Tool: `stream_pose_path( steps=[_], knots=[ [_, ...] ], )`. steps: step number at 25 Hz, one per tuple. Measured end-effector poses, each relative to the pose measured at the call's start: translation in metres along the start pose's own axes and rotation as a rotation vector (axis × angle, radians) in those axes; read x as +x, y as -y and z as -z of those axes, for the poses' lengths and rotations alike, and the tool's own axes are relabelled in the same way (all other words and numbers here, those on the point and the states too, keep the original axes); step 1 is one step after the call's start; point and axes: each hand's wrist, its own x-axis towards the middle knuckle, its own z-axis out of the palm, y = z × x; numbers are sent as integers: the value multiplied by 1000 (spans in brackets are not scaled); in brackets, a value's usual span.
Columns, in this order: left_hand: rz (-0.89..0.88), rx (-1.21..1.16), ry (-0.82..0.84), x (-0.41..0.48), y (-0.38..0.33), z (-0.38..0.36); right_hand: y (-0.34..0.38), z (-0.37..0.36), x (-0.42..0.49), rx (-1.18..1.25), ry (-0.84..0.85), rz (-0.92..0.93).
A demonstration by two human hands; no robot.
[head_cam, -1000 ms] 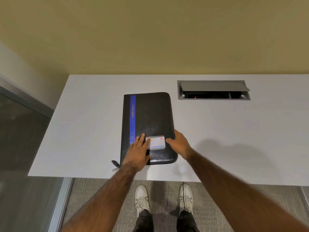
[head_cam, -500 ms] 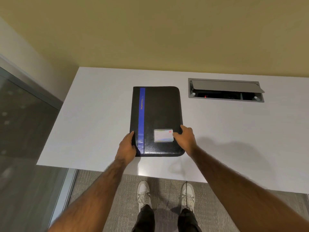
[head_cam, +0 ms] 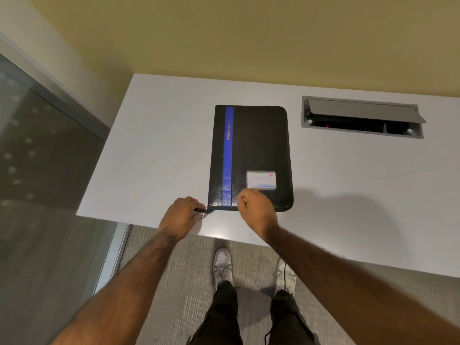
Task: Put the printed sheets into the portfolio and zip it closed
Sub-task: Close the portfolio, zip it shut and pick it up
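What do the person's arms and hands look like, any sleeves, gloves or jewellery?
Left forearm and right forearm are bare, no sleeves in view. Left hand and right hand are ungloved, with no watch, bracelet or ring visible.

I get one view only: the head camera, worn high, tipped forward and steeply down over my own forearms (head_cam: 139,270). It sits near enough that my left hand (head_cam: 183,216), pinching the zip pull (head_cam: 203,212), lands just below mid-frame. Beyond that grip lie the portfolio (head_cam: 258,145) and table (head_cam: 154,145); nearer than it, floor (head_cam: 179,282) and my shoes (head_cam: 222,266). Farthest off, the wall (head_cam: 249,33) fills the top.
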Motion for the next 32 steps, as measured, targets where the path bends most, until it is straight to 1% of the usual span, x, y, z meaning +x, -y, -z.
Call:
stream_pose_path(
  steps=[1, 2, 5, 7, 9, 11, 13, 15, 17, 19, 22, 24, 25, 27, 28, 32],
  knots=[
    [1, 24, -14, 0, -3, -1, 11, -10, -2, 19, 108, -16],
    [6, 40, -26, 1, -5, -2, 19, -19, -4, 39, 181, -34],
    [14, 2, -51, -4, -8, -9, 31, -46, -12, 168, 282, -138],
    [39, -100, -55, -6, -4, -13, 33, -60, -17, 337, 273, -247],
    [72, -215, -45, -7, -1, -17, 35, -68, -19, 517, 218, -357],
    [87, -320, -45, -8, -1, -18, 40, -69, -17, 660, 204, -431],
    [75, -377, -46, -8, -2, -18, 45, -68, -14, 787, 213, -493],
    [72, -402, -48, -7, -2, -17, 49, -68, -12, 875, 210, -535],
    [76, -414, -53, -6, 3, -17, 50, -72, -14, 881, 208, -525],
    [78, -408, -51, -6, 6, -18, 50, -77, -15, 816, 185, -490],
    [76, -409, -54, -5, 7, -18, 52, -82, -14, 617, 109, -451],
    [77, -409, -56, -4, 6, -17, 57, -82, -13, 418, 86, -420],
    [74, -396, -57, -4, 7, -18, 62, -80, -14, 281, 88, -395],
    [70, -354, -61, -3, 9, -17, 67, -77, -13, 8, 64, -318],
    [69, -335, -63, -2, 11, -17, 67, -77, -12, -81, 52, -282],
    [66, -283, -60, 0, 16, -15, 59, -73, -13, -267, 65, -190]
  ],
)
